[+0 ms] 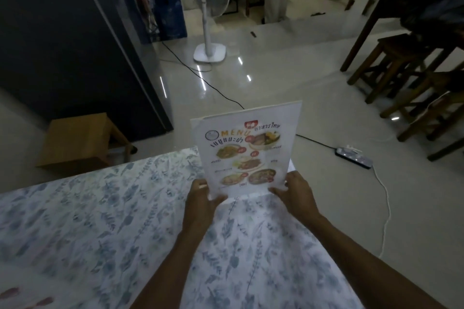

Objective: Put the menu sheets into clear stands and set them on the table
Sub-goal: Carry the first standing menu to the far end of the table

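Both bare forearms reach out over the leaf-patterned white cloth on the surface (100,221). Left hand (203,193) and right hand (293,190) each close a grip on a bottom corner of the clear upright stand holding the colourful printed menu sheet (244,150), which stands near the surface's far edge. Beyond it, a white pedestal fan (209,15) stands on the glossy tiled floor (276,78).

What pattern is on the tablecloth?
Blue-grey leaves on white, covering the tablecloth; the head view shows it.
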